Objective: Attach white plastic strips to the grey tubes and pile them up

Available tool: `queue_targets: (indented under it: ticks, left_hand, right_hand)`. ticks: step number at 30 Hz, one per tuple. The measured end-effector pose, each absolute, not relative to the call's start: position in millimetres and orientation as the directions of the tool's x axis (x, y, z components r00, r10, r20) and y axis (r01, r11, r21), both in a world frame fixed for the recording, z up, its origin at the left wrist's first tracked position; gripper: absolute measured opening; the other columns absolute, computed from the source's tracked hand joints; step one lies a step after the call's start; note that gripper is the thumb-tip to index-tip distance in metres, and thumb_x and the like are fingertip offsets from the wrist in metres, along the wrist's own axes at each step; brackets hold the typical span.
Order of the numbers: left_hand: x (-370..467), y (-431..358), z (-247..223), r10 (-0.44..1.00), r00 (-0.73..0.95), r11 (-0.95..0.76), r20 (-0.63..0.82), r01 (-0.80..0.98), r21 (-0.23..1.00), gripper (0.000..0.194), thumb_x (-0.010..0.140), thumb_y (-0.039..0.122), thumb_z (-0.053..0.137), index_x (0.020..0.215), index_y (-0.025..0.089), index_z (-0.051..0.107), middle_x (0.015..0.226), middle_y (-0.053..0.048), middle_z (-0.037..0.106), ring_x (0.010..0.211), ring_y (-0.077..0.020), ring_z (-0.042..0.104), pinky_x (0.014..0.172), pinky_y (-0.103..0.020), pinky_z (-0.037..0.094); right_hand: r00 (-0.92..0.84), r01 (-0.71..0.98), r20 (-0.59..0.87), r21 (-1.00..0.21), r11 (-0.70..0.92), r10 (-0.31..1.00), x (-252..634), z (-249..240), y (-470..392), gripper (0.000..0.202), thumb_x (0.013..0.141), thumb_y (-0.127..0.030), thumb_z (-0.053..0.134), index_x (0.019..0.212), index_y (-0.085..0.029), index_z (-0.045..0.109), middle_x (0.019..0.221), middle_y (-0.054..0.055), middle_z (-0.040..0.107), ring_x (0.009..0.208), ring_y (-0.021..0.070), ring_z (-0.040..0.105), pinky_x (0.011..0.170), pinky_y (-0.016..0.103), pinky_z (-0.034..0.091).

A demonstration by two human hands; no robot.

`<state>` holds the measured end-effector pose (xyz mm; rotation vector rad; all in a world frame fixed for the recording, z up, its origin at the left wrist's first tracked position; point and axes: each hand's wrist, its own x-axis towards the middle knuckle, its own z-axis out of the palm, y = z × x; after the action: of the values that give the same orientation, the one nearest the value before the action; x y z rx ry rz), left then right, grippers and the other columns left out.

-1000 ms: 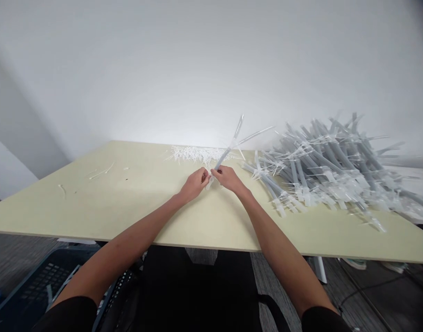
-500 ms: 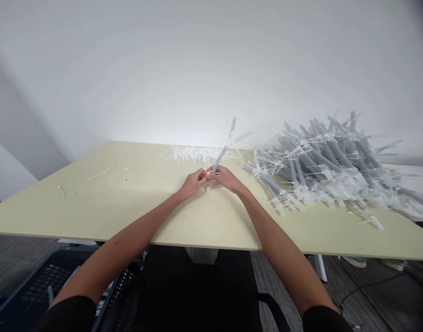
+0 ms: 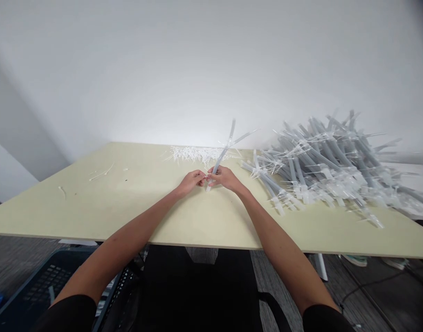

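A grey translucent tube (image 3: 221,159) with a forked top stands tilted over the middle of the table. My right hand (image 3: 225,178) is closed around its lower part. Close beside it, my left hand (image 3: 193,180) has its fingers pinched near the tube's lower end, on something too small to make out. Behind the hands lies a loose pile of thin white cable ties (image 3: 193,153). To the right is a large heap of similar grey tubes (image 3: 322,161) with white ties and clear ends.
The pale yellow table (image 3: 110,216) meets a white wall at the back. A few loose ties (image 3: 102,174) and small dark bits lie on its left side. Below the left front edge stands a dark blue basket (image 3: 34,290). Part of a shoe (image 3: 356,261) shows under the table at right.
My left hand has drawn slightly left, away from the tube. The tube and my right hand have hardly moved.
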<state>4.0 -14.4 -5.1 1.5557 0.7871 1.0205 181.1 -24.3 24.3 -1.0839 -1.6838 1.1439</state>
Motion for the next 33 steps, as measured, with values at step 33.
queue_targets:
  ticks: [33]
  left_hand:
    - [-3,-18,-1,0.811,0.567,-0.133,0.143,-0.06,0.989,0.033,0.073,0.044,0.062,0.069,0.014,0.049,0.06,0.002,0.05,0.06,-0.0095,0.048,0.069,-0.03,0.042]
  right_hand:
    - [-0.412,0.109,0.005,-0.993,0.055,0.911,180,24,-31,0.036,0.076,-0.05,0.059,0.082,-0.014,0.06,0.079,0.007,0.062,0.069,0.0165,0.061,0.061,0.03,0.056]
